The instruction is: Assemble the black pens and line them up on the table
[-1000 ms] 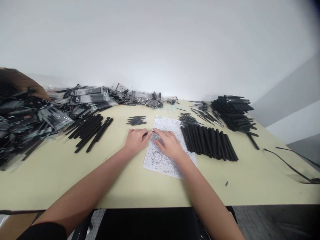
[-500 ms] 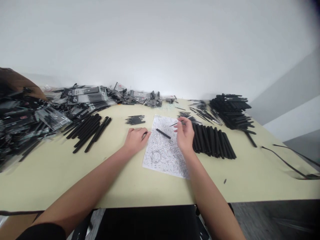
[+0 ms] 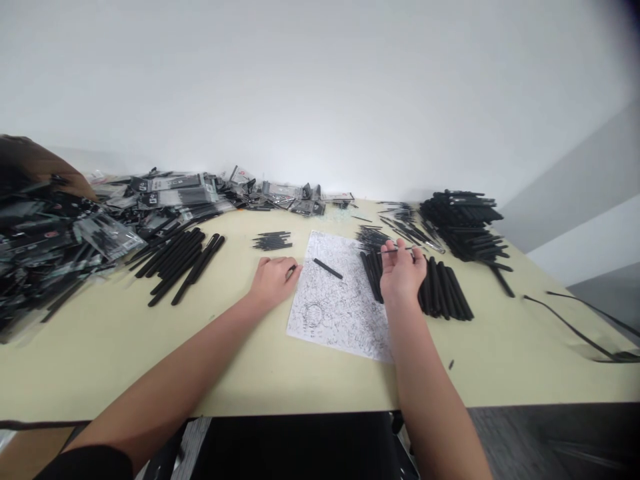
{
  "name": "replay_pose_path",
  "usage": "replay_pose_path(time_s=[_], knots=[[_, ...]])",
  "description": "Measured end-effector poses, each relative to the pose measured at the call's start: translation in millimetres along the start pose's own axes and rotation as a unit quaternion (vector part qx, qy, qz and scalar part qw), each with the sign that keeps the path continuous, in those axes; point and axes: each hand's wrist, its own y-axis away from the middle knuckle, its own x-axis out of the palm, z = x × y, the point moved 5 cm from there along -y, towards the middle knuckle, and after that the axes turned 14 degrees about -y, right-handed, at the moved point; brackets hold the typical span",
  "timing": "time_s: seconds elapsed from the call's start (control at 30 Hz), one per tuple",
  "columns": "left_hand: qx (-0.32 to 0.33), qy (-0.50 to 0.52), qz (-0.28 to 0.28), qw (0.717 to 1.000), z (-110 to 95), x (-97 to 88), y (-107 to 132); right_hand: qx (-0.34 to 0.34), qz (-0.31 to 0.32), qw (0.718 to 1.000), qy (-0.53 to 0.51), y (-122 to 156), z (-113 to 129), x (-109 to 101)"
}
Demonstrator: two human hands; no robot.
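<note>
My left hand [image 3: 273,281] rests on the table at the paper's left edge, fingers curled around a black pen part [image 3: 291,269]; only its dark end shows. My right hand [image 3: 405,275] is palm up over a row of black pen barrels [image 3: 445,290], pinching a thin dark pen refill [image 3: 395,251] in its fingertips. Between the hands lies a sheet of paper [image 3: 320,327] covered in scribbles. A short black pen piece [image 3: 328,268] lies slantwise on it. Just beyond my right hand is a heap of loose refills [image 3: 371,236].
A small group of refills [image 3: 273,241] lies behind my left hand. Black pens [image 3: 175,263] and a large heap of plastic packets [image 3: 170,193] fill the left side. More black pens [image 3: 463,223] are stacked at the back right. Glasses [image 3: 590,330] lie near the right edge.
My right hand has moved right with the refill, from above the paper to above the row of barrels. My left hand stays in place.
</note>
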Motion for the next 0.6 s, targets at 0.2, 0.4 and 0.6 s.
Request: replay_pose_path(time_s=[0.2, 0.4, 0.6], knots=[[-0.001, -0.006, 0.003, 1.000, -0.1, 0.0, -0.1, 0.036, -0.045, 0.996, -0.067, -5.2, 1.1, -4.0], [-0.004, -0.011, 0.006, 1.000, -0.3, 0.8, -0.7, 0.084, -0.056, 0.989, -0.108, -6.8, 0.6, -3.6], [-0.002, -0.013, 0.010, 1.000, -1.0, -1.0, -0.4, 0.114, -0.029, 0.982, -0.150, -3.9, 3.4, 2.1]])
